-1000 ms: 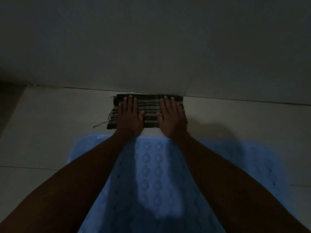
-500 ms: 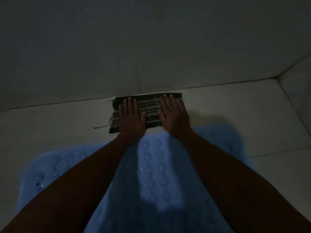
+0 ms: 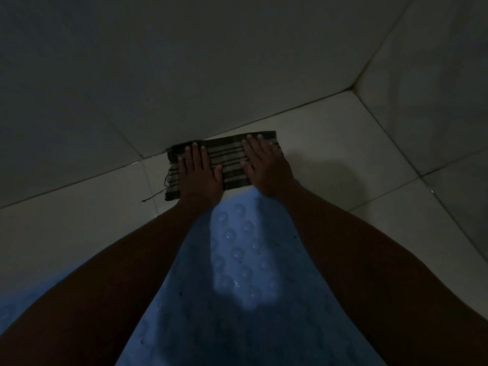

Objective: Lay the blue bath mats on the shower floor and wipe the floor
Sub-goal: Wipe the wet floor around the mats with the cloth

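Head view: we press our left hand [image 3: 198,173] and right hand [image 3: 266,169] flat, fingers spread, on a striped cloth [image 3: 229,162] against the wall [image 3: 184,75]; blue mat [image 3: 237,286] lies just behind both wrists on the floor [image 3: 79,220].

A blue mat [image 3: 237,273], dotted with suction cups, is laid flat on the floor [image 3: 330,159]; a striped cloth [image 3: 229,162] is spread just beyond it.
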